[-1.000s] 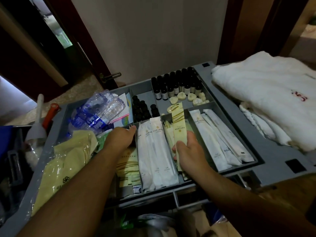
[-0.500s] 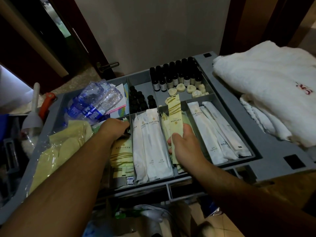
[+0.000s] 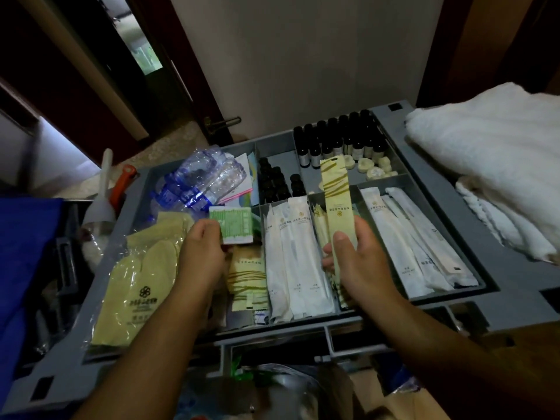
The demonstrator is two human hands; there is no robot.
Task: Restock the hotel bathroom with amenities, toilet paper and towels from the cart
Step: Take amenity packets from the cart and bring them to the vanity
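- Amenities fill the cart tray (image 3: 512,283) compartments; green packet (image 3: 235,224) and long yellow sachet (image 3: 337,201) held just above them.
- Risk: the long yellow sachet looks slick and is gripped only at its lower end, so it could slip and drop back.
- Left hand (image 3: 200,253): thumb and curled fingers pinch green packet's edge.
- Right hand (image 3: 360,262): thumb pressed on sachet front, fingers curled behind.

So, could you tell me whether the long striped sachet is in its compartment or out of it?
Out: the right hand grips the striped sachet, held up, its top overlapping the soaps behind.
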